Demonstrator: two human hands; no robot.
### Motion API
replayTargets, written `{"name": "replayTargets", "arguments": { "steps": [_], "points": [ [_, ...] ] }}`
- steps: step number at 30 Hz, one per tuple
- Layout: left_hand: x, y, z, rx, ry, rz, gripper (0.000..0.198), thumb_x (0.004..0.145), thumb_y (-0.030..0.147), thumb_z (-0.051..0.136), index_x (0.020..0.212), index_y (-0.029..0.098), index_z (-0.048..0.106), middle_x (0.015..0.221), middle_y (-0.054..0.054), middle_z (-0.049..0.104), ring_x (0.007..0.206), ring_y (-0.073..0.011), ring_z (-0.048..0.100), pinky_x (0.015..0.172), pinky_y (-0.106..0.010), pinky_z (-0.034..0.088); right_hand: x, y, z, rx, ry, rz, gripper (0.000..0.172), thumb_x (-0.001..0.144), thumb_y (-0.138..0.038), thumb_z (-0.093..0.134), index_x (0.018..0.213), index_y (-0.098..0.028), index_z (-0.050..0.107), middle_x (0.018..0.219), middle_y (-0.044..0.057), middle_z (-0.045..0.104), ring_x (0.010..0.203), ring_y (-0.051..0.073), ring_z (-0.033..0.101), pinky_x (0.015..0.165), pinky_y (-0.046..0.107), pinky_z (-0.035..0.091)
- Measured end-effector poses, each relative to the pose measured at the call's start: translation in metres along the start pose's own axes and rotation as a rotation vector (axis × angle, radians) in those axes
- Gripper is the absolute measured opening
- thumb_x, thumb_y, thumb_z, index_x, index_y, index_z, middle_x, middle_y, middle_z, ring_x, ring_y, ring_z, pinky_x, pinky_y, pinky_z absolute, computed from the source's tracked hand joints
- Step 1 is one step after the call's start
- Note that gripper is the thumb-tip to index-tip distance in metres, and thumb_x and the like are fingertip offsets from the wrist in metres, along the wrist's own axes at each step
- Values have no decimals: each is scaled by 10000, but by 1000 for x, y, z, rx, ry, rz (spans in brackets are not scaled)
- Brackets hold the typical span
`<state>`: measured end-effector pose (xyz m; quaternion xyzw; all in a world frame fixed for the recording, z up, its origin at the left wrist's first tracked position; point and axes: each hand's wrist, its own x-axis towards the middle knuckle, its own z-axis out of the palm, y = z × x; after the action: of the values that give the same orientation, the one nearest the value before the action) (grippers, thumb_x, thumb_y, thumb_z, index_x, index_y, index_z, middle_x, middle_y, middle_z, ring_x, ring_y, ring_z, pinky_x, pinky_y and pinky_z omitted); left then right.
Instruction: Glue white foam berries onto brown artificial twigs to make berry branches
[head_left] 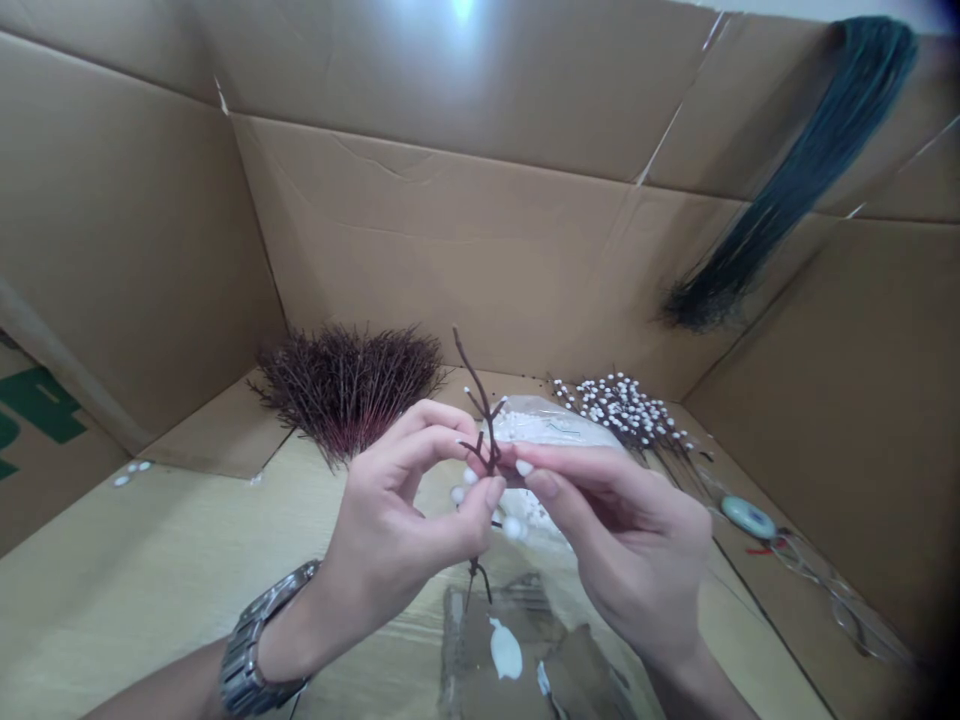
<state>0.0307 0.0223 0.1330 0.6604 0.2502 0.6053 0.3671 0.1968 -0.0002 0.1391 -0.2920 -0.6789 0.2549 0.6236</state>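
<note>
My left hand [420, 490] pinches a thin brown artificial twig [472, 375] between thumb and fingers, holding it roughly upright. Several white berries sit on the twig's lower side shoots, while the upper shoots are bare brown. Between the thumb and forefinger of my right hand [622, 530] is a small white berry [524, 467], close against the twig; whether it touches a shoot I cannot tell. Behind the hands lies a clear plastic bag [555, 428] with white berries in it. Below them, a brown cardboard piece [480, 640] carries a white blob [505, 650], perhaps glue.
A bundle of bare brown twigs [352, 385] lies at back left, and white-berried twigs [622, 405] at back right. Dark green strands [810, 170] hang over the cardboard wall [465, 260]. Eyeglasses [832, 590] and a pale green oval object [748, 517] are at right; loose berries [122, 481] at left.
</note>
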Motion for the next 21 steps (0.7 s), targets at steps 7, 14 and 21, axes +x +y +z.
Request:
{"name": "replayTargets", "arguments": {
  "steps": [7,14,21],
  "points": [
    [1,-3,-2,-18,10,-53,196,819,20,690,748,202,678,926,3,602,874,-132,601,756,-231,513,-1,7,6,-31,25,39,327,909,-86,705,1087,-350,781,1050,-71,818,950,106,777,827,202,636],
    [6,-20,-5,107,-65,-26,135,842,102,712,783,216,670,955,-24,622,943,-202,608,860,-367,471,7,7,-33,-58,0,196,471,945,-276,695,1395,-346,575,1073,-8,812,907,165,784,811,310,631],
    [8,-28,-1,198,-291,-147,92,830,168,712,761,209,668,961,-39,647,955,-238,615,889,-424,435,-34,80,-97,-781,-486,557,243,970,-266,538,866,-181,740,873,79,777,838,239,714,780,351,521]
  ]
}}
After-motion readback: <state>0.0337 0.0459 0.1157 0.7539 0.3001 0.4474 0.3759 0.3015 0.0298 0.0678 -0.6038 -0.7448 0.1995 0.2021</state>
